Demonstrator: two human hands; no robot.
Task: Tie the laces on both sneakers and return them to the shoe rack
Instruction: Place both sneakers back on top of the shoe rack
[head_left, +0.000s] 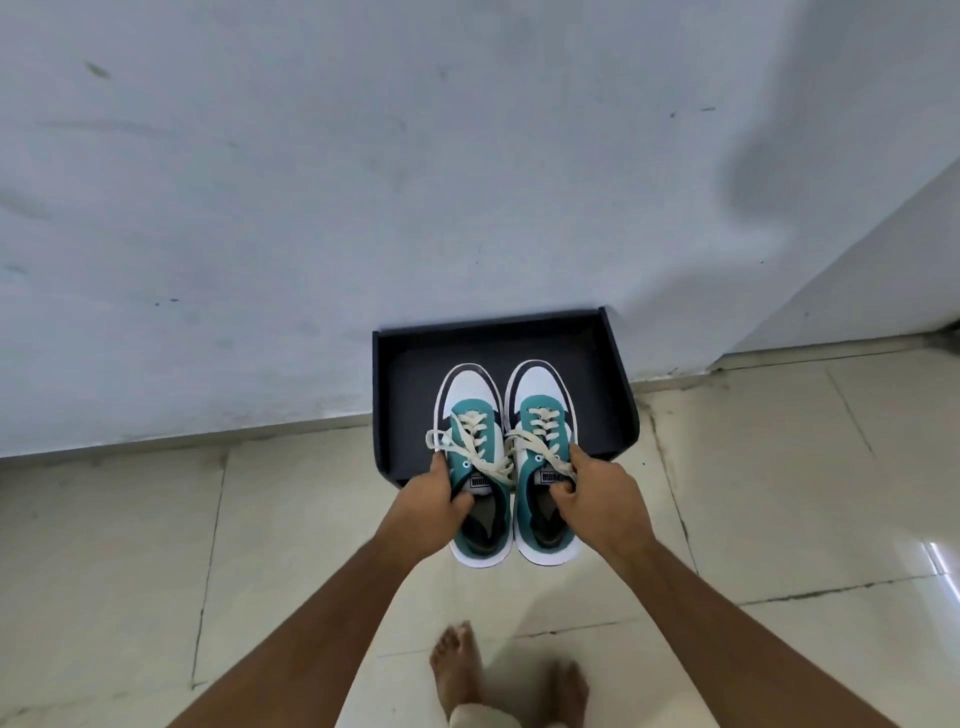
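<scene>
sneakers: left sneaker (475, 499) in my left hand (431, 506), right sneaker (540, 493) in my right hand (597, 493), each grip closed on a collar; laces (470, 434) look tied; shoe rack (613, 384) placement unfinished.

This looks like a home, likely an entry corner: a scuffed pale wall (363, 156) meets a floor (779, 493) of large glossy cream tiles with dark grout lines. A low black shoe rack (618, 384) stands against the wall, with 2 sneakers (470, 415) over it. The person stands barefoot, 2 feet (457, 665) on the tiles, which suits a house
</scene>
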